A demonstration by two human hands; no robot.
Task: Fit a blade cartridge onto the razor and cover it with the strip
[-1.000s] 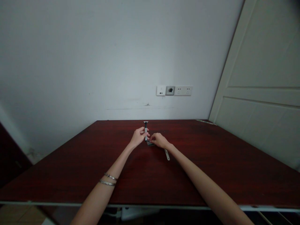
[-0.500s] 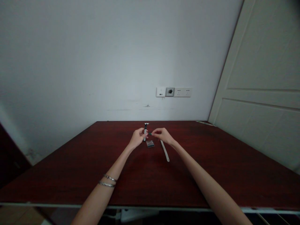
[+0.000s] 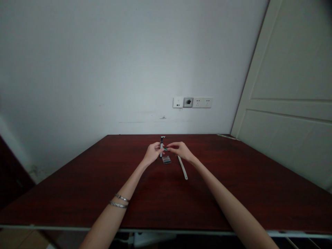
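Observation:
My left hand (image 3: pixel 152 152) is closed around the pale handle of a razor-like tool (image 3: pixel 161 148), held upright with its dark neck and T-shaped head on top. Between the thumb and fingertips of my right hand (image 3: pixel 181 150) is a small green piece (image 3: pixel 165 149), close to the tool's handle and the left fingertips. Whether the piece touches the tool I cannot tell. Just below the hands lies a small clear plastic case (image 3: pixel 166 159), its contents too small to name. A long, thin white strip (image 3: pixel 183 168) with a hole at its near end lies under my right wrist.
The dark red tabletop (image 3: pixel 103 186) reaches back to a pale wall with sockets (image 3: pixel 198 102). A thin pale strip (image 3: pixel 227 137) lies at the back right corner. A panelled white door (image 3: pixel 287 83) stands along the right side.
The razor-like tool has turned slightly in my left hand and its head now shows at another angle. The green piece has tilted and shows more of its face. Both hands stay in place.

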